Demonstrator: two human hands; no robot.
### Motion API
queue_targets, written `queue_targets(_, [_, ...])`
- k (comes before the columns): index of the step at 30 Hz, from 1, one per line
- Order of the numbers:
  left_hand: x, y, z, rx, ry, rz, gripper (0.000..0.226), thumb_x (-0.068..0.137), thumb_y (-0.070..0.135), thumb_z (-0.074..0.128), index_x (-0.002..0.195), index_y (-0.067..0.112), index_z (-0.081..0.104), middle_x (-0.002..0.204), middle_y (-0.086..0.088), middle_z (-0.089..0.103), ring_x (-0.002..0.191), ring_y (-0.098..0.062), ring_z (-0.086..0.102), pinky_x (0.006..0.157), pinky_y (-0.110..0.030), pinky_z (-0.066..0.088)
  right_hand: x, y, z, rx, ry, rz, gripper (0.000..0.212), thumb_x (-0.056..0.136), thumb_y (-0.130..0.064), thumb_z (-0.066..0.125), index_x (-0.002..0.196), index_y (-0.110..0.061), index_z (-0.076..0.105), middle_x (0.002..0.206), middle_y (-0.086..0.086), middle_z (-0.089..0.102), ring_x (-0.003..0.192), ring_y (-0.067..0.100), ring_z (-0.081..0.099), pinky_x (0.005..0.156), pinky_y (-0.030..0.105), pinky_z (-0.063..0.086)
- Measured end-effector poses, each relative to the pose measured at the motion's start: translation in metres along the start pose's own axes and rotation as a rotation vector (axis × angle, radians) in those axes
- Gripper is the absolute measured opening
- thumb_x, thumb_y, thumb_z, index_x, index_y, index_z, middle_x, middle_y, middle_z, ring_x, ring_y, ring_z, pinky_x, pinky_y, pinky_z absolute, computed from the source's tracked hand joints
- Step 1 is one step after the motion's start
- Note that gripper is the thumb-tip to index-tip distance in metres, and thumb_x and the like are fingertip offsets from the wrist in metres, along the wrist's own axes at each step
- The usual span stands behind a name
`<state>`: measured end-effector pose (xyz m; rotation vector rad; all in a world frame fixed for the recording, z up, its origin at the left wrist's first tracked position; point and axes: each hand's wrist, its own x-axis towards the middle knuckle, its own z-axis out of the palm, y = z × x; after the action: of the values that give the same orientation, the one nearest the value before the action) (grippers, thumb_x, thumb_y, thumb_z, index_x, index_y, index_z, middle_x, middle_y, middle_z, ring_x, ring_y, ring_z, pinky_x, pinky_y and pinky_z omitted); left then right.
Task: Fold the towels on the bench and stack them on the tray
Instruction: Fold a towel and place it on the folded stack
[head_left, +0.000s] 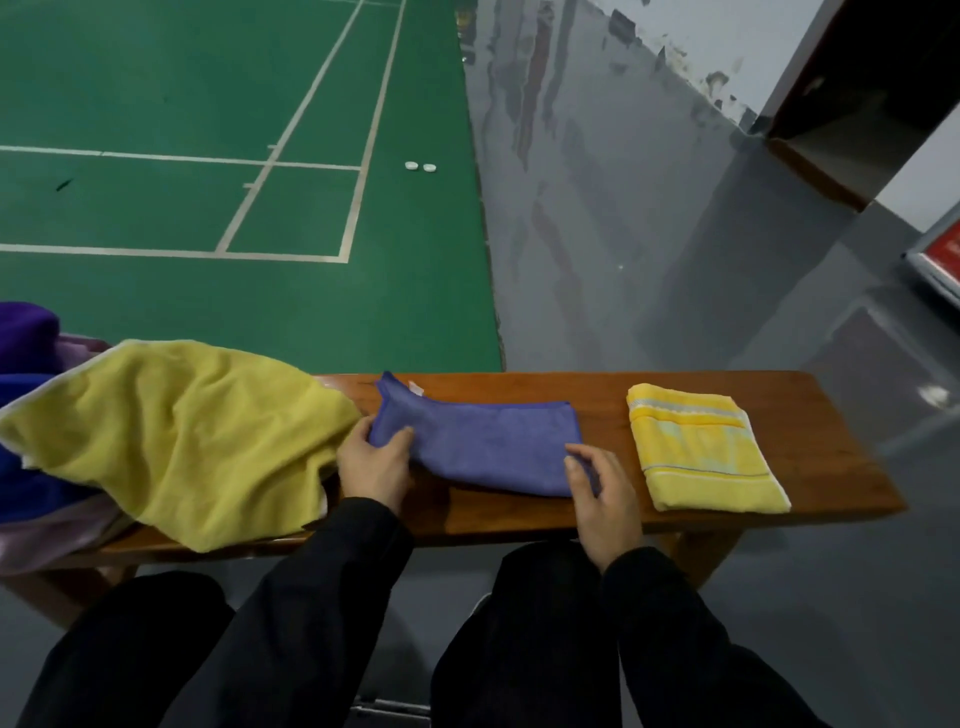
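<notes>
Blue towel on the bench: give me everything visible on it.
The blue towel is a thin, soft-looking blue-purple cloth with a darker stitched hem and a small white tag at its far left corner. It lies partly folded, mostly flat, mid-bench, its far left corner raised. The left hand pinches its left edge; the right hand holds its near right corner. It lies apart from the folded yellow towel.

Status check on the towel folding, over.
Left hand pinches blue towel at its left end; right hand pinches its near right corner. Yellow towel folded on bench. No tray seen.
</notes>
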<state>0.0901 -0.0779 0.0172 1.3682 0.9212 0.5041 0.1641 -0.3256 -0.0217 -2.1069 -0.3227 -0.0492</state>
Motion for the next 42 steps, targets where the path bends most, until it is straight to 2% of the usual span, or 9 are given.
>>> queue_targets(4, [-0.001, 0.012, 0.009, -0.049, -0.055, 0.17, 0.02, 0.084, 0.008, 0.069, 0.103, 0.012, 0.071, 0.092, -0.002, 0.073, 0.082, -0.013, 0.065, 0.071, -0.02, 0.053, -0.008, -0.005, -0.011, 0.076, 0.121, 0.037, 0.044, 0.093, -0.065, 0.041, 0.114, -0.033, 0.063, 0.113, -0.014, 0.062, 0.108, -0.002, 0.057, 0.087, 0.021, 0.046])
queue_targets(14, [-0.042, -0.023, 0.12, 0.809, -0.473, 0.577, 0.039, 0.097, 0.023, 0.06, 0.133, 0.01, 0.058, 0.13, -0.017, 0.054, 0.115, -0.039, 0.057, 0.092, -0.044, 0.046, -0.026, 0.01, -0.026, 0.183, 0.174, 0.107, 0.045, 0.093, -0.057, 0.044, 0.112, -0.024, 0.069, 0.114, -0.01, 0.067, 0.106, 0.006, 0.061, 0.089, 0.025, 0.049])
queue_targets(17, [-0.055, -0.036, 0.128, 1.054, -0.649, 0.734, 0.045, 0.097, 0.049, 0.053, 0.128, 0.016, 0.057, 0.121, -0.007, 0.055, 0.106, -0.031, 0.06, 0.082, -0.043, 0.053, -0.031, 0.02, -0.03, 0.16, 0.157, 0.127, 0.048, 0.094, -0.058, 0.044, 0.114, -0.022, 0.068, 0.115, -0.009, 0.066, 0.109, 0.006, 0.06, 0.092, 0.03, 0.05])
queue_targets(20, [-0.057, -0.041, 0.11, 0.856, -0.556, 0.952, 0.043, 0.097, 0.048, 0.051, 0.121, 0.015, 0.066, 0.107, -0.006, 0.06, 0.098, -0.027, 0.058, 0.084, -0.04, 0.049, -0.027, 0.026, -0.029, 0.11, 0.16, 0.127, 0.04, 0.097, -0.054, 0.045, 0.114, -0.025, 0.067, 0.116, -0.01, 0.066, 0.109, 0.006, 0.06, 0.093, 0.032, 0.051])
queue_targets(24, [-0.036, -0.045, 0.078, 0.53, -0.17, 0.573, 0.037, 0.096, 0.029, 0.056, 0.127, 0.009, 0.06, 0.126, -0.014, 0.054, 0.117, -0.031, 0.051, 0.103, -0.038, 0.039, 0.0, 0.016, -0.014, -0.089, 0.145, 0.045, 0.019, 0.1, -0.031, 0.058, 0.112, -0.022, 0.069, 0.108, -0.011, 0.063, 0.098, 0.011, 0.063, 0.085, 0.036, 0.056])
queue_targets(27, [-0.02, -0.05, 0.069, 0.379, -0.229, 0.205, 0.051, 0.096, 0.027, 0.065, 0.141, 0.009, 0.048, 0.14, -0.011, 0.046, 0.128, -0.025, 0.048, 0.113, -0.037, 0.038, 0.024, -0.002, 0.0, -0.251, 0.034, 0.131, 0.021, 0.098, -0.034, 0.062, 0.114, -0.022, 0.07, 0.105, -0.005, 0.065, 0.096, 0.017, 0.064, 0.082, 0.036, 0.054])
queue_targets(32, [-0.017, -0.057, 0.059, 0.352, -0.377, 0.236, 0.06, 0.095, 0.021, 0.069, 0.148, 0.014, 0.042, 0.144, -0.001, 0.041, 0.133, -0.015, 0.042, 0.115, -0.034, 0.035, 0.051, -0.015, 0.018, -0.417, -0.184, 0.342, 0.049, 0.092, -0.054, 0.065, 0.128, -0.021, 0.062, 0.122, 0.004, 0.067, 0.112, 0.027, 0.064, 0.093, 0.039, 0.052])
queue_targets(36, [-0.016, -0.061, 0.056, 0.454, -0.423, 0.315, 0.051, 0.092, 0.008, 0.068, 0.14, 0.015, 0.052, 0.148, -0.007, 0.039, 0.138, -0.022, 0.041, 0.115, -0.028, 0.029, 0.058, -0.023, 0.018, -0.356, -0.233, 0.379, 0.03, 0.092, -0.044, 0.069, 0.112, -0.022, 0.063, 0.112, 0.003, 0.069, 0.104, 0.026, 0.065, 0.084, 0.033, 0.05])
queue_targets(42, [-0.021, -0.057, 0.057, 0.454, -0.412, 0.274, 0.065, 0.084, 0.033, 0.069, 0.144, 0.018, 0.049, 0.151, -0.008, 0.035, 0.14, -0.025, 0.039, 0.12, -0.042, 0.031, 0.054, -0.042, 0.014, -0.125, -0.055, 0.34, 0.008, 0.093, -0.033, 0.065, 0.095, -0.026, 0.062, 0.094, -0.006, 0.066, 0.09, 0.021, 0.064, 0.078, 0.038, 0.053])
